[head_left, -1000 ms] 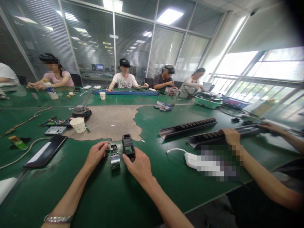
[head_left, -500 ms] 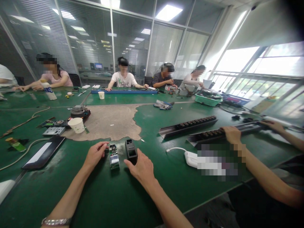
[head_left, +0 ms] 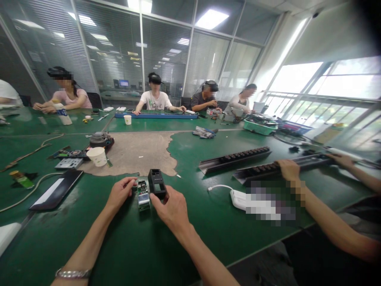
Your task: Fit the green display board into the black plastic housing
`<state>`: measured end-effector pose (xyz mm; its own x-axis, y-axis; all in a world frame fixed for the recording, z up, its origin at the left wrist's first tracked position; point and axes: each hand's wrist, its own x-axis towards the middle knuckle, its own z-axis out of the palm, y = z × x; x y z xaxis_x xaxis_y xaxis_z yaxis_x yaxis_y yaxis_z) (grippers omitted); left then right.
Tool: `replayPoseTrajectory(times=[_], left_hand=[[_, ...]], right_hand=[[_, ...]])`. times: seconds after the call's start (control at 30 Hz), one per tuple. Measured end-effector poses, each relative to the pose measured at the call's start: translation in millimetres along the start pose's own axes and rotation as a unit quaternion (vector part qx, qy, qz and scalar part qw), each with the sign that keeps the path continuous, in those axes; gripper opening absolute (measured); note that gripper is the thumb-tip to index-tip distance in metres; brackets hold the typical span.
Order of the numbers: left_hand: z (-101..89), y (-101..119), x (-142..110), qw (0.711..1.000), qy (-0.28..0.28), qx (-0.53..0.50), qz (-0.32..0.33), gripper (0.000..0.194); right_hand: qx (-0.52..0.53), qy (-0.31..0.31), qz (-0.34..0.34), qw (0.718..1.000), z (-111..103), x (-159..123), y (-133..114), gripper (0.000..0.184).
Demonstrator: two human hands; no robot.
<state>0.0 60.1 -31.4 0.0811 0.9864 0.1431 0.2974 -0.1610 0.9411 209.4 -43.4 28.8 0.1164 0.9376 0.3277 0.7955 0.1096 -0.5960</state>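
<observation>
My right hand [head_left: 172, 204] grips a black plastic housing [head_left: 156, 183] with a rectangular window, thumb on its near left side and fingers on the right. It is tilted just above and beside a small circuit board [head_left: 143, 195] with a little screen. To the left, my left hand [head_left: 122, 192] has its fingers curled together, their tips at the board's upper left edge. Whether they touch the board or pinch something small is hidden.
Left of my hands are a dark phone [head_left: 56, 190], a paper cup [head_left: 97, 156] and a speaker-like part [head_left: 101, 140]. On the right, a white device with a cable [head_left: 238, 198] lies before black metal rails [head_left: 235, 159], where a co-worker's hand [head_left: 288, 171] rests.
My right hand has closed on the black housing and moved it left and up, closer to the circuit board. My left hand and the board have hardly moved.
</observation>
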Motion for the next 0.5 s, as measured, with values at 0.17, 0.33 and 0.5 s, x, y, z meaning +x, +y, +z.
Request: replayPoseTrajectory(times=[0.17,0.33,0.5], left_hand=[[-0.1,1.2,-0.4,1.000,0.006,-0.024,-0.002,0.052],[-0.4,-0.4,1.0,0.999,0.002,-0.037,-0.004,0.051],[-1.6,-3.2,2.1,1.000,0.006,-0.023,0.002,0.047]], right_hand=[[-0.026,-0.023,0.011,0.999,11.7,2.5,-23.1,0.039],[-0.063,-0.047,0.025,0.997,23.9,3.6,-34.9,0.043],[-0.088,-0.067,0.018,0.994,31.6,2.5,-38.3,0.047]])
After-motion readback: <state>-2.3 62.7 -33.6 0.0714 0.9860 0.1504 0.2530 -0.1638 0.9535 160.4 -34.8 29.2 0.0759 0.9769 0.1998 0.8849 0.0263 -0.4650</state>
